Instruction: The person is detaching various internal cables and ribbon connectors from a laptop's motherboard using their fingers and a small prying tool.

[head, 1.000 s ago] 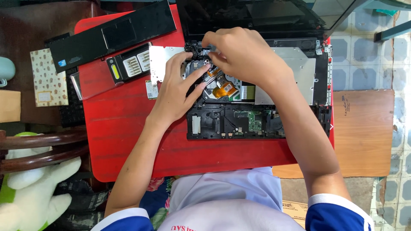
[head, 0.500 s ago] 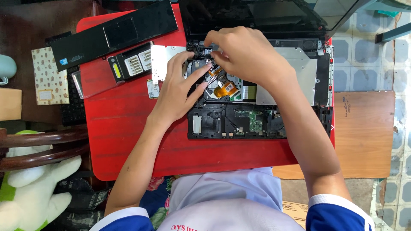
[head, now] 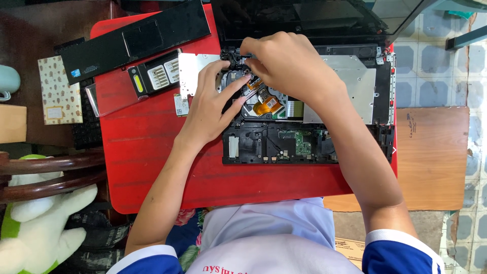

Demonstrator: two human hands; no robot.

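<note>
An opened black laptop base [head: 284,144] lies on a red table [head: 152,152], its circuit boards bare. My left hand [head: 210,109] rests on the base's left part, fingers spread, index finger pressing near a copper and orange part [head: 266,105]. My right hand [head: 289,66] is curled over the upper middle of the base, its fingertips pinched at a small piece by the hinge; what they hold is hidden. A silver metal plate [head: 355,91] covers the base's right side.
A black palm-rest panel [head: 137,43] and a black battery [head: 154,76] lie at the table's upper left beside a silver bracket [head: 193,71]. A patterned box [head: 58,96] sits further left. A wooden chair [head: 50,172] and a plush toy [head: 40,223] stand at lower left.
Both hands stay on the same spot of the laptop base, with only slight finger shifts. The view has moved a little.
</note>
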